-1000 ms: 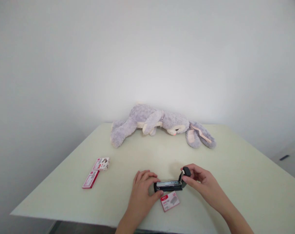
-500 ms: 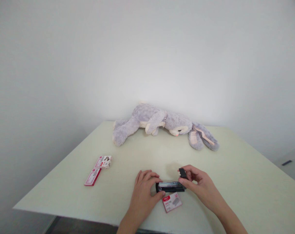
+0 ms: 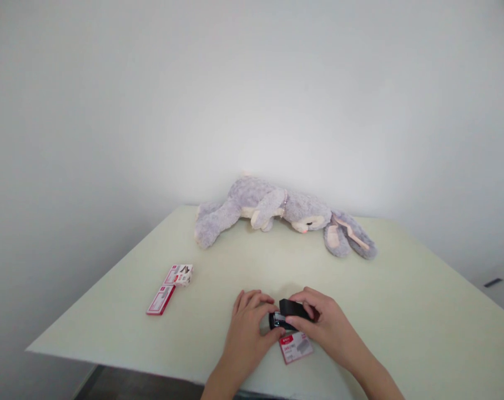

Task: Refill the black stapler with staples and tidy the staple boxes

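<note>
A black stapler (image 3: pixel 294 309) lies on the table between my hands, its upper arm raised a little over the base, with shiny metal showing in the gap. The thumb and forefinger of my left hand (image 3: pixel 247 332) close around the stapler's left end, the other fingers stretched beyond it. My right hand (image 3: pixel 327 322) grips the upper arm from the right, covering much of that end. Just in front of the stapler, close to my left thumb, is a small red and white staple box (image 3: pixel 297 348).
Two more red and white boxes lie to the left, a flat one (image 3: pixel 161 300) touching a smaller one (image 3: pixel 179 274). A grey plush rabbit (image 3: pixel 256 201) lies on its side along the back of the pale table (image 3: pixel 110 316), before the wall.
My right hand has moved left and brought the stapler's upper arm down over the base. The left hand keeps its place at the left end. The view has shifted slightly.
</note>
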A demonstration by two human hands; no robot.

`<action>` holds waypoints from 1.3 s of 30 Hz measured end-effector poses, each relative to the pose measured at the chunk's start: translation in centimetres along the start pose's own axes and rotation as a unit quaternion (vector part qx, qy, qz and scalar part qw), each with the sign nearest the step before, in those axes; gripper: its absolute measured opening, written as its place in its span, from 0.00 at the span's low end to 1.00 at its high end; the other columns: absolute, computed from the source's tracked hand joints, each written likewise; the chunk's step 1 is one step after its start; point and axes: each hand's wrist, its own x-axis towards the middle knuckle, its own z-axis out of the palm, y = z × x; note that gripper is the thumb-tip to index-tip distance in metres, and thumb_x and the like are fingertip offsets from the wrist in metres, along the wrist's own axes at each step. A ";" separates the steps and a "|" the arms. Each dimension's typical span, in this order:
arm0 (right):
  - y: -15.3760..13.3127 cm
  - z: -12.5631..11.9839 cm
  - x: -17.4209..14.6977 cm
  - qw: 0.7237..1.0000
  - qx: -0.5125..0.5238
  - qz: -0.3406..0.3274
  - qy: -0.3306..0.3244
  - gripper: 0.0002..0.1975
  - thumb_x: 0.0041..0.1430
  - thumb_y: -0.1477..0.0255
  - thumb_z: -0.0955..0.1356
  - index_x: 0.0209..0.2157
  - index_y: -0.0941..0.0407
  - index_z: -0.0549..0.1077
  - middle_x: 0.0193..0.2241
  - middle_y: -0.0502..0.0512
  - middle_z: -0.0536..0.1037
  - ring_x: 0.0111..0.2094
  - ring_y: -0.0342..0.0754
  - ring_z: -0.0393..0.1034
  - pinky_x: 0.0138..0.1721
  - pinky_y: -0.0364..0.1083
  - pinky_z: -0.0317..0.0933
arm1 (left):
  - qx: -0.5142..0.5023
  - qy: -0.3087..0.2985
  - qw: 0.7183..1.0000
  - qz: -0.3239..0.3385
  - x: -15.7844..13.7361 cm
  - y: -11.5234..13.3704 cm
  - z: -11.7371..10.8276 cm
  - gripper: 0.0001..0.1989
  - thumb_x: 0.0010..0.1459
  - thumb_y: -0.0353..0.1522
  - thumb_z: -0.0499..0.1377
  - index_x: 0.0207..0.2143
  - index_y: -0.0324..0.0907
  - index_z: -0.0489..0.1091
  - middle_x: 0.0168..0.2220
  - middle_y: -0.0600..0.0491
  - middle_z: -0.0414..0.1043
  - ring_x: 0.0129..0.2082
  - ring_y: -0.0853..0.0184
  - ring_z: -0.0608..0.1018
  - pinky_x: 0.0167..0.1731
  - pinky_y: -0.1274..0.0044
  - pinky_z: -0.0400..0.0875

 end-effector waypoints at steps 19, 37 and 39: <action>-0.2 -0.4 0.1 0.997 -0.049 0.025 -0.049 0.09 0.59 0.65 0.72 0.41 0.49 0.79 0.21 0.43 0.65 0.25 0.44 0.61 0.27 0.43 0.47 | 0.002 0.013 1.000 0.011 -0.2 0.0 0.0 0.19 0.56 0.33 0.67 0.51 0.55 0.74 0.52 0.54 0.75 0.58 0.55 0.70 0.67 0.53 0.49; 5.7 0.3 -1.6 0.972 0.078 0.194 0.110 0.32 0.61 0.45 0.66 0.53 0.57 0.74 0.19 0.45 0.66 0.22 0.45 0.59 0.24 0.43 0.50 | -0.039 -0.085 0.995 0.026 -2.1 1.1 -1.7 0.40 0.49 0.22 0.55 0.64 0.56 0.63 0.64 0.55 0.64 0.65 0.60 0.65 0.67 0.64 0.58; 5.5 0.1 -2.0 0.970 0.082 0.203 0.102 0.33 0.62 0.45 0.65 0.54 0.57 0.74 0.20 0.46 0.66 0.22 0.45 0.60 0.24 0.43 0.50 | -0.046 -0.072 0.996 -0.013 -2.2 -0.5 -2.8 0.38 0.51 0.26 0.61 0.65 0.55 0.61 0.63 0.52 0.65 0.64 0.59 0.66 0.67 0.64 0.59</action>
